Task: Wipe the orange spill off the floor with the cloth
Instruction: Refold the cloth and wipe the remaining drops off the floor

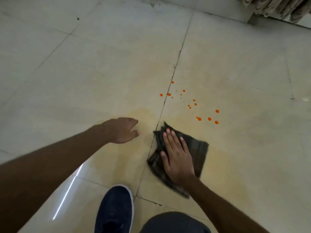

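Several orange drops of the spill [199, 118] dot the pale tiled floor [101, 73] right of a tile joint, reaching from the far centre to just beyond the cloth. A dark folded cloth [200, 148] lies flat on the floor below the drops. My right hand [176, 157] presses flat on the cloth with straight fingers. My left hand [122, 130] hovers or rests just left of the joint, fingers loosely bent, holding nothing. A faint yellowish smear surrounds both hands on the tiles.
My dark blue shoe [116, 211] stands at the bottom centre, with a grey-trousered knee [175, 222] beside it. A patterned curtain [276, 7] and a wall base lie at the top right. A light streak reflects on the tile at lower left.
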